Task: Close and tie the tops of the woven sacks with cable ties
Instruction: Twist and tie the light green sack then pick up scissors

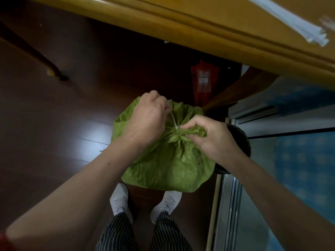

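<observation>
A full green woven sack stands on the dark wooden floor in front of my feet. Its top is gathered into a bunched neck. A white cable tie circles that neck, and its free tail runs up and left into my left hand, which grips it in a fist. My right hand is curled around the gathered tuft of sack fabric to the right of the tie.
A yellow wooden table crosses the top, with a bundle of white cable ties on it at the upper right. A red packet lies under the table. A dark round bin stands right of the sack, beside a metal door track.
</observation>
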